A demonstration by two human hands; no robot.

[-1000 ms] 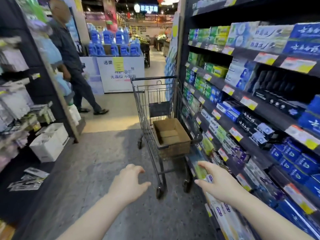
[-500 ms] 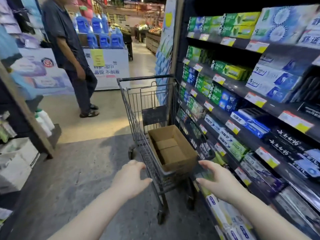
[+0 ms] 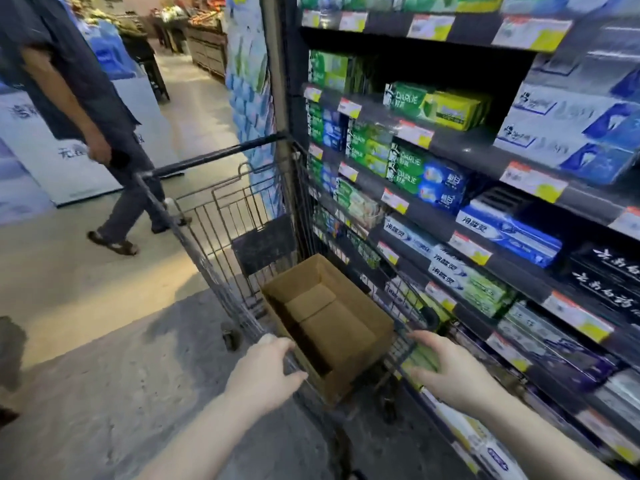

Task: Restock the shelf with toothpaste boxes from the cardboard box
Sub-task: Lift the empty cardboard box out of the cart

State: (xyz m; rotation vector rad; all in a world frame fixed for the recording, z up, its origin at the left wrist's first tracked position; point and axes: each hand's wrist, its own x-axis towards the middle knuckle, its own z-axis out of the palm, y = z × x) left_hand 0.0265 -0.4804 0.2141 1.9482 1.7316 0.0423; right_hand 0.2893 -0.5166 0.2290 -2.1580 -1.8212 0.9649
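An open brown cardboard box (image 3: 332, 327) sits in the basket of a wire shopping cart (image 3: 221, 216) beside the shelf. Only its folded bottom flaps show inside. My left hand (image 3: 266, 372) is at the cart's near left rim, fingers loosely spread, touching or just above the wire. My right hand (image 3: 446, 368) reaches along the cart's near right side with fingers extended, holding nothing. On the right, the dark shelves (image 3: 460, 147) carry rows of green, blue and white toothpaste boxes (image 3: 422, 174).
A person in dark clothes and sandals (image 3: 114, 242) walks past at the far left of the cart. A white promotional stand (image 3: 69, 161) is behind them. The aisle floor (image 3: 104, 375) lies to the left. Yellow price tags line the shelf edges.
The view has come closer to the cart. Both hands have moved forward up to the cart's near rim. The person on the left has stepped along the aisle.
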